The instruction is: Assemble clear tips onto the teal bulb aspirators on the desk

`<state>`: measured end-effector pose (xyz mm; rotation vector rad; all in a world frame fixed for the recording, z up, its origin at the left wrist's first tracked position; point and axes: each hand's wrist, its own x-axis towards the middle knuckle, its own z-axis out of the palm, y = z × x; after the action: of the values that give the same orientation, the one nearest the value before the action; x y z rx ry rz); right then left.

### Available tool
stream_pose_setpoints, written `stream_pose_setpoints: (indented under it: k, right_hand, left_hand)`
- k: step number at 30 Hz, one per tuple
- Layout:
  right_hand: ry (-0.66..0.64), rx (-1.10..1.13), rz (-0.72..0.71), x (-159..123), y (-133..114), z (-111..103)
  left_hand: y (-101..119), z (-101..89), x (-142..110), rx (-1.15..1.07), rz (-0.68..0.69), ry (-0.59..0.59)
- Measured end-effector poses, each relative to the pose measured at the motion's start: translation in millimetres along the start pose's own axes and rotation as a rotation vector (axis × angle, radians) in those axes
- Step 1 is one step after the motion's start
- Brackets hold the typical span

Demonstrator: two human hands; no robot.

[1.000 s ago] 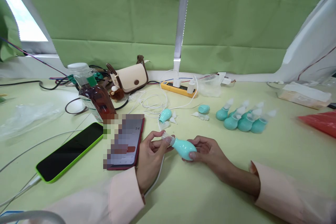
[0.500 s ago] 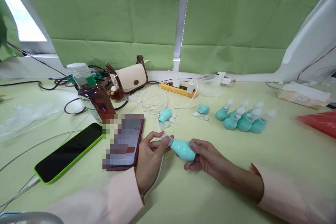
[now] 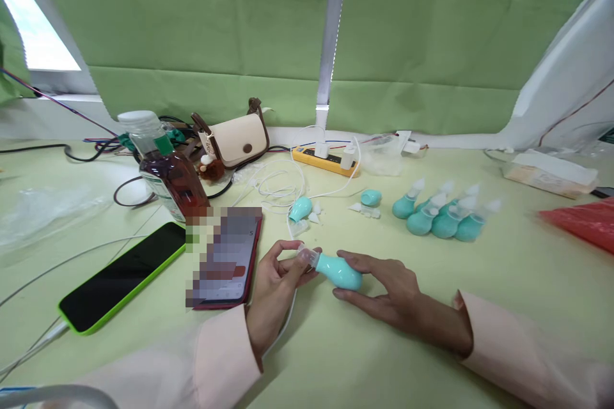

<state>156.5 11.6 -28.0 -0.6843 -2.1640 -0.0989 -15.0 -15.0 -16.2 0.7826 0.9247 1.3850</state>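
Between my hands is a glossy teal rubber bulb nasal aspirator (image 3: pixel 340 272), with a clear plastic collar (image 3: pixel 311 258) on its narrow neck. My left hand (image 3: pixel 279 281) pinches the clear collar; the fingertips partly cover it. My right hand (image 3: pixel 391 291) curves round the wide end of the bulb, fingers along the top and thumb below. Just beyond lie a loose teal bulb (image 3: pixel 301 209) and small white and clear plastic tips (image 3: pixel 315 215). Another teal bulb (image 3: pixel 371 197) lies beside more clear pieces (image 3: pixel 370 211).
Several bulbs with clear tips (image 3: pixel 446 220) stand grouped at the right. On the left are a green-cased phone (image 3: pixel 125 275), a red-cased phone (image 3: pixel 230 255) and a bottle of dark liquid (image 3: pixel 175 182). Behind are a handbag (image 3: pixel 237 140), a yellow power strip (image 3: pixel 326 162) and white cables.
My right hand has loosened and its fingers have spread further round the bulb's wide end. The bulb has shifted slightly right. My left hand keeps its pinch on the collar.
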Motion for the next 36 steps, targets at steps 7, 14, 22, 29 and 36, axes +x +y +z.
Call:
stream_pose_setpoints:
  k: [7,14,22,29,36]
  right_hand:
    - [-0.101,0.398,0.487,3,-9,6]
    - [-0.235,0.944,1.061,10,-14,3]
    - [-0.367,1.244,1.323,18,-12,-1]
    - [-0.489,1.647,1.290,16,-6,-1]
    - [-0.657,1.425,1.079,20,6,1]
  left_hand:
    - [-1,0.3,0,-0.013,0.001,-0.020]
    - [-1,-0.1,-2,0.004,0.039,-0.043]
    - [1,0.7,-2,0.042,0.059,-0.054]
    - [3,0.3,-3,0.084,0.104,-0.086]
    - [-3,-3.4,0,0.098,0.109,-0.052]
